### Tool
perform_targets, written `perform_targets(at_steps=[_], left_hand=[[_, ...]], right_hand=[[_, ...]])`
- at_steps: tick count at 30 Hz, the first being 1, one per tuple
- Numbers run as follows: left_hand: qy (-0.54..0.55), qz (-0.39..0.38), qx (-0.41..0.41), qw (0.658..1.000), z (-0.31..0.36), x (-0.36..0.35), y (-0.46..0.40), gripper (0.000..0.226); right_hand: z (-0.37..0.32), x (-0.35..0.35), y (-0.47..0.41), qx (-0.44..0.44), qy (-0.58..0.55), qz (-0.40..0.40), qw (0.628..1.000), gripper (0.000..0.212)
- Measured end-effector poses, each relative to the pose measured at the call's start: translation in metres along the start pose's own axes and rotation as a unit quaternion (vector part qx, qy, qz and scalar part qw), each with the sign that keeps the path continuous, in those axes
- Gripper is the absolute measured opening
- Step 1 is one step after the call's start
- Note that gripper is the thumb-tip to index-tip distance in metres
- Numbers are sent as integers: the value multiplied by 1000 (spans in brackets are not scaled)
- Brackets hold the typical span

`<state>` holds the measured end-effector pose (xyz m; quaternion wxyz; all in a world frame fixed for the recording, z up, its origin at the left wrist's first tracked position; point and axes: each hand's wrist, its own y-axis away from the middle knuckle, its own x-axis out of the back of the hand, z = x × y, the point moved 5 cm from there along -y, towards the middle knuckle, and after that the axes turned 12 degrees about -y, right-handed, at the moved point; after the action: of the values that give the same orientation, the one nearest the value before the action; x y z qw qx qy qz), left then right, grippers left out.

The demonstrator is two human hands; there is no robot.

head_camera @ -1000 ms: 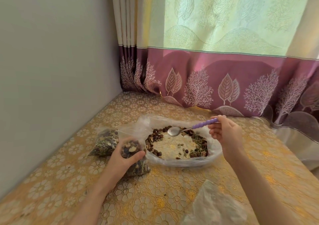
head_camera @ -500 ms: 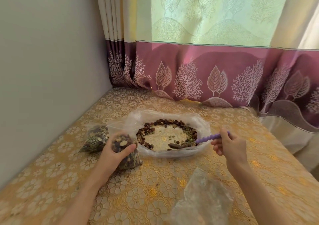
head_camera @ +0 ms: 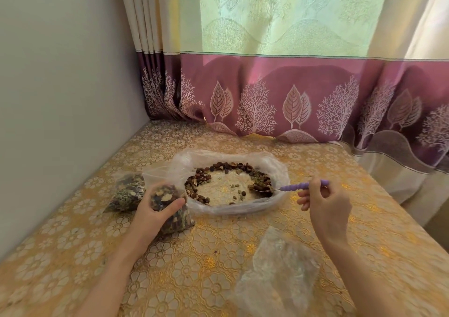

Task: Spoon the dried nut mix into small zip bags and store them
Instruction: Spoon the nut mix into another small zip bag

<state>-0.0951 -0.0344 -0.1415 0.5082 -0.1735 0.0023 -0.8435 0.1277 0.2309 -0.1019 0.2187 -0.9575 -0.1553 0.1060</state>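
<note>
A big clear plastic bag (head_camera: 279,168) lies open on the table, with dried nut mix (head_camera: 201,180) ringed around its inside. My left hand (head_camera: 151,211) grips a small zip bag (head_camera: 176,217) partly filled with mix, standing upright at the big bag's left edge. My right hand (head_camera: 326,206) pinches the purple handle of a spoon (head_camera: 295,186). The spoon's metal bowl sits low in the nuts at the right side of the big bag.
A second filled small bag (head_camera: 126,192) lies left of my left hand, near the wall (head_camera: 65,98). Empty clear bags (head_camera: 279,273) lie at the front right on the gold floral tablecloth (head_camera: 194,268). A curtain (head_camera: 291,98) hangs behind the table.
The spoon went from held up over the far side of the big bag down into the nuts at its near right side. My left hand kept the small bag in place.
</note>
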Motion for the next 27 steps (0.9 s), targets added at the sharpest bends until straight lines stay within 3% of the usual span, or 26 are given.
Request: perform_targets(at_steps=[7, 13, 17, 27], left_hand=[[8, 4, 4, 1000, 2, -1, 1, 43], [-1, -5, -1, 1000, 2, -1, 2, 51], [-3, -5, -1, 1000, 4, -1, 2, 49], [-13, -16, -6, 1000, 8, -2, 4, 40]], right_hand=[[10, -5, 9, 0, -7, -12, 1000, 19], [30, -5, 8, -128, -93, -5, 987, 18], [35, -5, 8, -168, -133, 0, 977, 21], [7, -27, 0, -163, -183, -29, 969, 21]])
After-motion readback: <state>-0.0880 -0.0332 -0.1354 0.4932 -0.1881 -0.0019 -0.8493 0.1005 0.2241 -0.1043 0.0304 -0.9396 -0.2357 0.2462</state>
